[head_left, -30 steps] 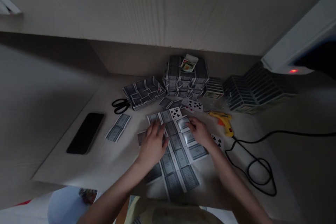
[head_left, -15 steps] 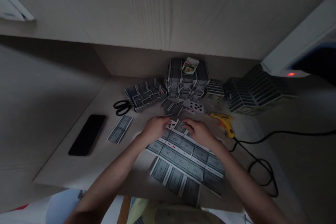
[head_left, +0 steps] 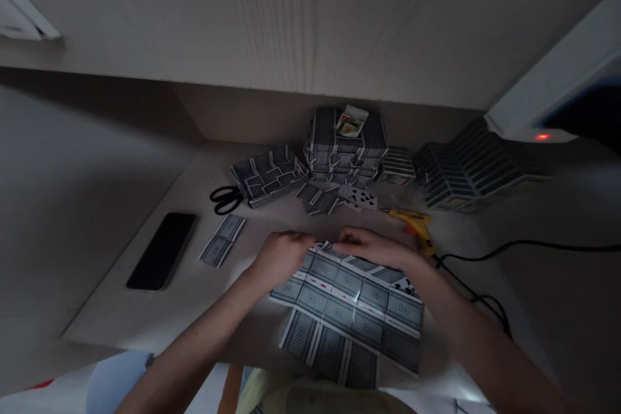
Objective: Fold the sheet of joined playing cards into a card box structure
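A sheet of joined playing cards [head_left: 334, 301], mostly patterned backs up, lies at the table's front, with a row of cards sticking out toward me. At its far edge my left hand [head_left: 284, 259] has its fingers bent onto the upper left corner. My right hand [head_left: 366, 246] grips the same edge a little to the right, its fingers curled over the cards. The far row of cards stands tilted up between the hands. Fingertips of both hands are partly hidden. A yellow glue gun [head_left: 417, 226] lies beyond my right wrist.
Left of the hands are a joined card pair [head_left: 222, 240], a black phone [head_left: 162, 251] and scissors [head_left: 226, 199]. Behind stand an open card tray [head_left: 272, 174], a stacked card box [head_left: 347, 149], loose cards [head_left: 320, 197] and card-box stacks [head_left: 475, 171]. A black cord [head_left: 524, 245] crosses the right side.
Both hands have come slightly nearer me, and the far row of cards has folded upward. The sheet has shifted a little to the right; its right end now shows more.
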Tool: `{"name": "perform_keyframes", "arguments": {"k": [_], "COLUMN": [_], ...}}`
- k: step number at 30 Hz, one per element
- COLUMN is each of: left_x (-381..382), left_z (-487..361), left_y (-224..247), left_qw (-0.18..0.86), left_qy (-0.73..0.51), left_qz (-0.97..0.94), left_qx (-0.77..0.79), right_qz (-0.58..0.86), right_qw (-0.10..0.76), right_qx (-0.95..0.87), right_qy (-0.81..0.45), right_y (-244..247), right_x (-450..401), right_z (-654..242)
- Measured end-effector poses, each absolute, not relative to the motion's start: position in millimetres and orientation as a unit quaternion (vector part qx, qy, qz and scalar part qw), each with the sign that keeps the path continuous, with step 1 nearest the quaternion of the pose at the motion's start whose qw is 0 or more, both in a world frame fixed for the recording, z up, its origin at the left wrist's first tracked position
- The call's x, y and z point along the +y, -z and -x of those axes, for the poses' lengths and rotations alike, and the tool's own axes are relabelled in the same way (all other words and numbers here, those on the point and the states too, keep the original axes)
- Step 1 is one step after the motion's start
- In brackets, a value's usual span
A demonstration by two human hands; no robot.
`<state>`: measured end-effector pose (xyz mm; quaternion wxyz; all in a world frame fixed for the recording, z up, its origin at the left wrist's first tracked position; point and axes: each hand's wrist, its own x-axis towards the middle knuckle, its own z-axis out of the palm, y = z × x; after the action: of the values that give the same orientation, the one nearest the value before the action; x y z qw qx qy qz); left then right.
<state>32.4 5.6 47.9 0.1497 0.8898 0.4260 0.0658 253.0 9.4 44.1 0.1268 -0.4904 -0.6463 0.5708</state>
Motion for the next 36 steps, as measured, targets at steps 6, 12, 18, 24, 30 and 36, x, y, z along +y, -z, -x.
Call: {"name": "perform_keyframes", "arguments": {"k": [6,12,18,24,30,36], "left_x": [2,-4,-4,1,2,2], "left_z": [-34,-32,-27,-27,-29,-24], "left_y": [-39,-40,-31,-22,-28,-21], "left_qw": [0.292,0.502,0.677,0.794,0.756,0.78], "left_qy": [-0.251,-0.301,-0.263,-0.189,-0.167,-0.177], "left_qz": [-0.817,-0.679,-0.552,-0.421,-0.489,-0.483], "left_qx": [0.43,0.444,0.41,0.396,0.402,0.356], "right_qz": [0.462,0.46,0.492,0.497,0.463,0.453], "right_qw": [0.134,0.12,0.101,0.1,0.058,0.023], "right_qx": [-0.561,-0.568,-0.593,-0.595,-0.609,-0.628], "right_qy": [-0.674,-0.672,-0.629,-0.624,-0.642,-0.632], "right_y": [-47,-57,-58,-50,-46,-51], "right_x": [15,8,9,11,12,11], "right_z": [-251,-247,-246,-246,-248,-247]}}
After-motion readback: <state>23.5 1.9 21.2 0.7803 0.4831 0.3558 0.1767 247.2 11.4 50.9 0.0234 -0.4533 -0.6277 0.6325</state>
